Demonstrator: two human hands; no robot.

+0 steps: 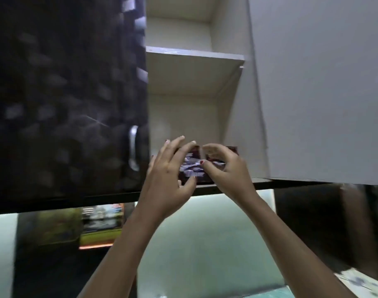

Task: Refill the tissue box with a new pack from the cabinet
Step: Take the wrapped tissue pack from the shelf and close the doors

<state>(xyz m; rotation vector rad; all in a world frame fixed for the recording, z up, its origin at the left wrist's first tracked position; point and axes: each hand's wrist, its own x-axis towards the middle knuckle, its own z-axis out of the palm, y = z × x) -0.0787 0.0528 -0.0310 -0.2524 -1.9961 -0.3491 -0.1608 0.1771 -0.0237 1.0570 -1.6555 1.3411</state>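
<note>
Wall cabinet, white inside [231, 117], glossy black left door [65, 100] shut, white right door [323, 89] swung open | dark red plastic tissue pack [193, 166] on bottom shelf's front edge | left hand [170, 171], right hand [224, 168] both curled around pack | pale green wall [205, 239] below

The tissue pack [193, 166], dark maroon with a pale blurred print, sits at the near edge of the open cabinet's [190, 117] bottom shelf, flat side facing out, partly hidden; the upper shelf [194, 55] is bare.
</note>
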